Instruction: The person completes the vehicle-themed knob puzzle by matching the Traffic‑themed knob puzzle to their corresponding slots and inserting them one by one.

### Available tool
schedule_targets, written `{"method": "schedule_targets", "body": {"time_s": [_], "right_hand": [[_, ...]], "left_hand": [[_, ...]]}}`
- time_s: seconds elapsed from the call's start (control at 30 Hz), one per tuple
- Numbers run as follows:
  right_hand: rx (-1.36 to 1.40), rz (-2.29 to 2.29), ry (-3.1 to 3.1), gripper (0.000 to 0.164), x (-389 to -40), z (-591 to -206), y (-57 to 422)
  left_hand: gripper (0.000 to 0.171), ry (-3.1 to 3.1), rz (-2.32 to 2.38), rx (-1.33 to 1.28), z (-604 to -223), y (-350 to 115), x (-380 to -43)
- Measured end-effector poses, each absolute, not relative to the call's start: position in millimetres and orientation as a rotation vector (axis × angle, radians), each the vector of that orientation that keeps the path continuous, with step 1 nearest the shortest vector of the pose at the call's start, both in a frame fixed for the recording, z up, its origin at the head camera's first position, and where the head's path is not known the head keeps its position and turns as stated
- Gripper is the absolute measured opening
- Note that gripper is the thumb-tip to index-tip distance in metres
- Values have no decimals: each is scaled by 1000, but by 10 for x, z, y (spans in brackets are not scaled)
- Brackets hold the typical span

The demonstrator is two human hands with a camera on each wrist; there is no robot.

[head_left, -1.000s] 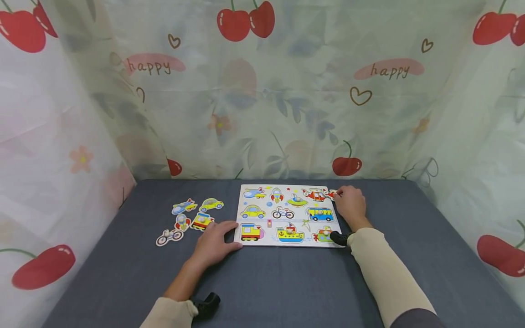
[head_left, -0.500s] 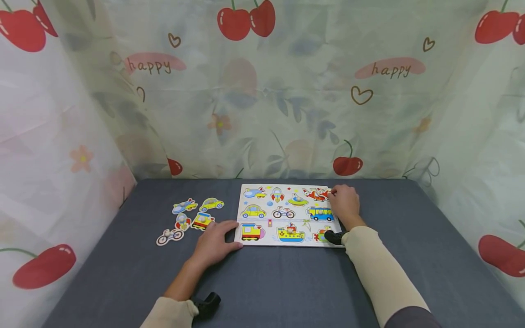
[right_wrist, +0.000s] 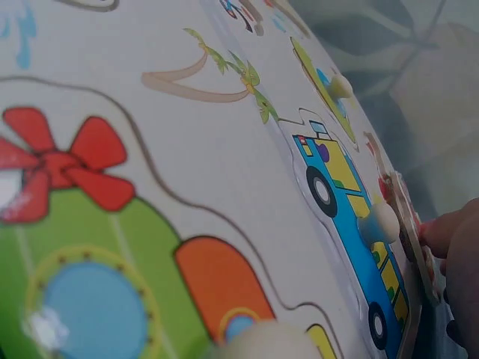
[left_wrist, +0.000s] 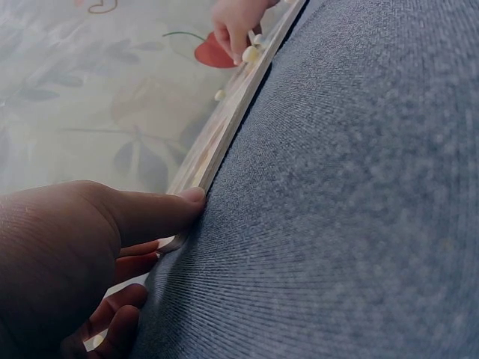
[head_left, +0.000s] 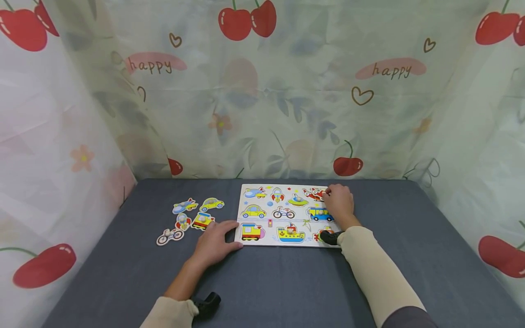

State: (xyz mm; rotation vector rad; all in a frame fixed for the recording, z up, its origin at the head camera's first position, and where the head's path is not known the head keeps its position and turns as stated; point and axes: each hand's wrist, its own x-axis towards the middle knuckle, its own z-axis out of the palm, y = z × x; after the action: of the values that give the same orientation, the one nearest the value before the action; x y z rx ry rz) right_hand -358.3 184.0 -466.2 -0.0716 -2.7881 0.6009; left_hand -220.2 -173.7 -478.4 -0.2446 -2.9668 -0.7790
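A white wooden peg puzzle board point(head_left: 269, 237) with printed vehicles lies on the dark cloth. My left hand point(head_left: 213, 243) holds its near left corner, thumb along the front edge and fingers at the left side, as the left wrist view point(left_wrist: 161, 213) also shows. At the far right corner, my right hand point(head_left: 341, 202) pinches a red helicopter puzzle piece point(head_left: 321, 193) over the board's printed helicopter. The right wrist view shows this piece point(right_wrist: 408, 232) tilted on edge by the fingers, beyond the bus piece point(right_wrist: 348, 232). Its knob is hidden.
Left of the board lie loose pieces: an airplane point(head_left: 184, 206), a car point(head_left: 211, 204), a rocket point(head_left: 182, 222), a train point(head_left: 202, 221) and a bicycle point(head_left: 170, 236). The ship point(head_left: 290, 233), bus and flying saucer point(head_left: 297, 200) sit in the board. A patterned curtain point(head_left: 262, 127) stands behind.
My right hand has moved left with the helicopter piece, from beyond the board's right edge to over the printed helicopter. The left hand has stayed at the corner.
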Motion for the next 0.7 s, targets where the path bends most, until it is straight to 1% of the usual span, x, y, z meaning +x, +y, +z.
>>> {"method": "schedule_targets", "body": {"time_s": [0.33,0.7], "right_hand": [[10,617,-2804,20,-3588,-4646,1805],[-7,631,-2813,20,-3621,-4684,1690]], "left_hand": [[61,-2967,-785,-240,-4782,-1735,-2190],[61,-2960,-793,-246,-4774,-1740,-2188]]}}
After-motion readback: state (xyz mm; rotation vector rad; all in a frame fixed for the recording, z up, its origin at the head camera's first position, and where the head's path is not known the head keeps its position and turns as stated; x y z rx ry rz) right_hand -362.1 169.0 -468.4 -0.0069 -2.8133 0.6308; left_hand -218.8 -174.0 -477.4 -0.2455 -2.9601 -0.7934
